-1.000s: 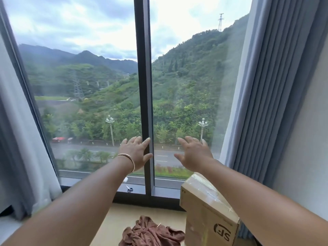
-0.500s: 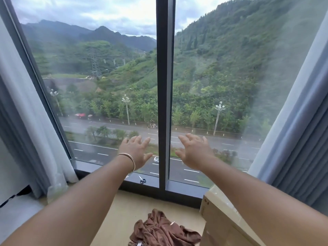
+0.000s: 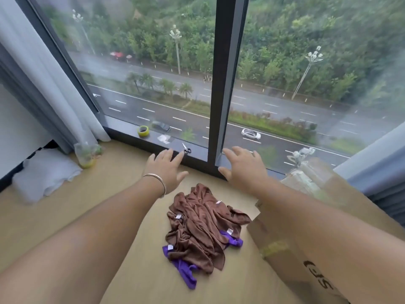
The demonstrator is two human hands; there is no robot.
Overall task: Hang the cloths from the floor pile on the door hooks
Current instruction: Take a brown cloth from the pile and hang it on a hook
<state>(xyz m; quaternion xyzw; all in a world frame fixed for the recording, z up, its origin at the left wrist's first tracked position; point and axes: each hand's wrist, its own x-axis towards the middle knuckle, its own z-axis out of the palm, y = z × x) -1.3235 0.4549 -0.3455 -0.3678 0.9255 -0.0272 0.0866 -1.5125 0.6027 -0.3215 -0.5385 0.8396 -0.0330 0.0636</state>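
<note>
A pile of brown cloths (image 3: 200, 224) lies on the pale wooden floor below the window, with a purple cloth (image 3: 185, 270) showing under its near edge. Small white labels stick out of the pile. My left hand (image 3: 167, 168) is stretched out above the floor, beyond the far-left side of the pile, fingers spread and holding nothing. My right hand (image 3: 243, 166) is held out beyond the pile's far-right side, also spread and empty. A thin bangle circles my left wrist. No door or hooks are in view.
A taped cardboard box (image 3: 306, 227) stands right of the pile. On the dark window sill (image 3: 198, 155) lie small scissors (image 3: 186, 148), a roll of yellow tape (image 3: 143, 131) and a clear packet. A plastic bag (image 3: 86, 153) and folded white fabric (image 3: 43, 175) sit by the left curtain.
My view has tilted down from the hills outside to the floor, bringing the whole cloth pile into sight. Both hands have lowered from the window glass toward the sill, still spread and empty.
</note>
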